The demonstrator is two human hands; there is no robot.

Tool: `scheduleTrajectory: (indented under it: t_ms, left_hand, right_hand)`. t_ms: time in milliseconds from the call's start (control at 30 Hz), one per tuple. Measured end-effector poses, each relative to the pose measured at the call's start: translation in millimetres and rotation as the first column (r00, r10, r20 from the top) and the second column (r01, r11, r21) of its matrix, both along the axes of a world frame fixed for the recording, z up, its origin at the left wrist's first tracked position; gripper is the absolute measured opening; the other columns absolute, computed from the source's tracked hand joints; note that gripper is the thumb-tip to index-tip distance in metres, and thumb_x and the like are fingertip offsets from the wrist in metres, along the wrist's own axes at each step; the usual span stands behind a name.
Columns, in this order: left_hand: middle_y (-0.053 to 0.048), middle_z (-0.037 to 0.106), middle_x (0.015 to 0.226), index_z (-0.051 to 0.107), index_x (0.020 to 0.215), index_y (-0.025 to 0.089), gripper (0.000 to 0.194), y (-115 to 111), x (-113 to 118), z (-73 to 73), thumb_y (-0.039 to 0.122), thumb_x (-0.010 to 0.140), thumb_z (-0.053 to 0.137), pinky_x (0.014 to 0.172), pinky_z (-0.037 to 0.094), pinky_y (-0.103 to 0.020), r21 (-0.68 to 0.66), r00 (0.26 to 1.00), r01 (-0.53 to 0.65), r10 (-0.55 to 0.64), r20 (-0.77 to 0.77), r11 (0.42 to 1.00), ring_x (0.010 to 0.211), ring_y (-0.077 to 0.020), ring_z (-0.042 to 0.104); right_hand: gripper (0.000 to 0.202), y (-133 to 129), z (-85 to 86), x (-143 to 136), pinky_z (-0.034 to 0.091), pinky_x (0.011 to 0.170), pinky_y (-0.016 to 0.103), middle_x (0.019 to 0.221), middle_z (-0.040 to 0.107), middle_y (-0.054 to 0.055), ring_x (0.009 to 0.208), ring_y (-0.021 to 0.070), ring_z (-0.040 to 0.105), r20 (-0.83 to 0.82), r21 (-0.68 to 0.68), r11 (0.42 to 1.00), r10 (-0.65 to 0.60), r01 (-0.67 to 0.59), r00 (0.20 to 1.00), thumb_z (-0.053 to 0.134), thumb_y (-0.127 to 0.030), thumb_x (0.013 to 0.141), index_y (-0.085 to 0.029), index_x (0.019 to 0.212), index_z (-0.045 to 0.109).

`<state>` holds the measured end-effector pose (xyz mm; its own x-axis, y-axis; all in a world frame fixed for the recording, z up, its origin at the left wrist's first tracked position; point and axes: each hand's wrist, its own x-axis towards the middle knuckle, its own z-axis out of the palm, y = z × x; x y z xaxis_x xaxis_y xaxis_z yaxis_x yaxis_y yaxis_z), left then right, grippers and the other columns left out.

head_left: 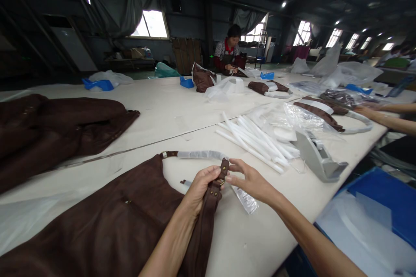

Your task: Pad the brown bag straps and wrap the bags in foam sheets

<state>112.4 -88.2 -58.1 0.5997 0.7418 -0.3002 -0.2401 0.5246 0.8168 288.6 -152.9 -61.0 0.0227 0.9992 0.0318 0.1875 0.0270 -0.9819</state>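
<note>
A large dark brown bag (107, 220) lies across the near left of the table. Its strap (201, 154) curves up and over to the right, wrapped in whitish film along the middle. My left hand (203, 184) is closed on the brown strap end beside a metal ring. To the right of it, my right hand (247, 179) has its fingertips at the strap tab's edge, thumb and fingers apart; whether they grip it is unclear. A clear plastic packet with a white label (246, 199) hangs below the right hand.
White tubes (256, 140) lie beyond my hands, beside a grey tape dispenser (320, 158). Another brown bag (61, 127) rests at left. A blue bin (383, 203) with plastic sheets stands at lower right. A person (229, 52) works across the table; another person's arms (390, 114) reach in from the right.
</note>
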Motion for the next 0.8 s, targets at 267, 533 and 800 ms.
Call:
scheduleTrajectory:
  t_ms: [267, 533, 800]
  left_hand:
    - [0.0, 0.057, 0.061, 0.065, 0.081, 0.012, 0.038, 0.6, -0.4, -3.4, 0.039, 0.064, 0.085, 0.039, 0.04, -0.015, 0.006, 1.0, 0.025, -0.025, -0.004, 1.0, 0.046, -0.0081, 0.052]
    - [-0.003, 0.06, 0.069, 0.069, 0.088, 0.01, 0.039, 2.1, -2.1, -3.9, 0.039, 0.066, 0.083, 0.037, 0.039, -0.015, 0.01, 0.999, 0.034, -0.034, -0.016, 0.999, 0.048, -0.0086, 0.053]
    - [-0.002, 0.059, 0.066, 0.067, 0.087, 0.01, 0.039, 3.0, -2.6, -3.1, 0.038, 0.065, 0.085, 0.037, 0.041, -0.016, -0.005, 0.999, 0.039, -0.039, -0.013, 0.999, 0.049, -0.0093, 0.053]
  right_hand:
    - [0.033, 3.0, -16.4, -10.8, 0.042, 0.052, 0.025, 0.061, 0.06, -0.003, 0.048, 0.0101, 0.051, -0.243, -0.09, 0.996, -0.036, 0.014, 0.969, 0.073, -0.048, 0.077, -0.018, 0.087, 0.064]
    - [0.029, 3.5, -24.8, -10.0, 0.05, 0.077, 0.029, 0.143, 0.048, 0.004, 0.119, 0.0244, 0.054, -0.253, 0.017, 0.994, -0.101, 0.108, 0.962, 0.079, -0.027, 0.069, -0.026, 0.094, 0.066]
    - [0.041, 8.9, -29.3, -14.0, 0.047, 0.062, 0.024, 0.101, 0.068, 0.004, 0.084, 0.0171, 0.066, -0.564, -0.038, 0.997, 0.032, -0.065, 0.825, 0.077, -0.031, 0.074, -0.022, 0.11, 0.059]
